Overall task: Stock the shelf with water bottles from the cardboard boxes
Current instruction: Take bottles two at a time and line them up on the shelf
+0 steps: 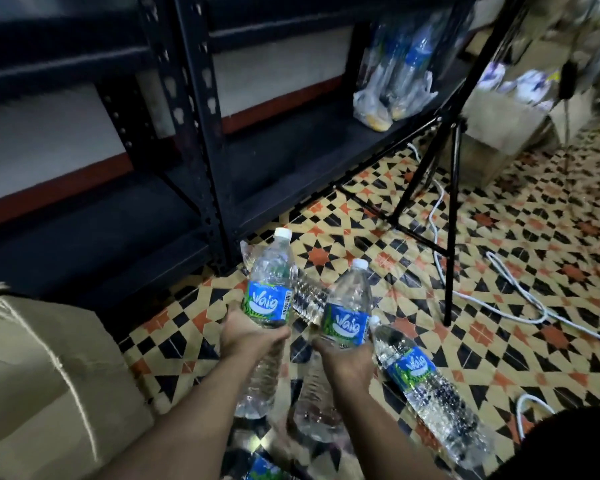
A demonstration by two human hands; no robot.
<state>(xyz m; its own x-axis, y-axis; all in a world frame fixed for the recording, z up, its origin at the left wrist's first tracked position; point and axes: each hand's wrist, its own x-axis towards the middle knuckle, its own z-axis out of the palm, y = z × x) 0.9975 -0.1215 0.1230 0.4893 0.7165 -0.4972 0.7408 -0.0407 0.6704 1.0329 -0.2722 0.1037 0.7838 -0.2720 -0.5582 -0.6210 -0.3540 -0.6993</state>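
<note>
Holding two bottles, caps up, over the tiled floor (pixel 520 237): left hand (pixel 248 336) grips left bottle (pixel 265 301), right hand (pixel 347 358) grips right bottle (pixel 345 320). Third bottle (pixel 426 386) lies on the floor beside the right hand. Black shelf (pixel 274 161) ahead; cardboard box (pixel 32 375) at left.

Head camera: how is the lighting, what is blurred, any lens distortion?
Head view: dim, the black shelf lost in shadow; labels on the left-hand bottle and right-hand bottle read sharply; the bagged bottles and the cardboard box are soft; the shelf posts bow from the wide lens; the floor bottle sparkles with glare.
</note>
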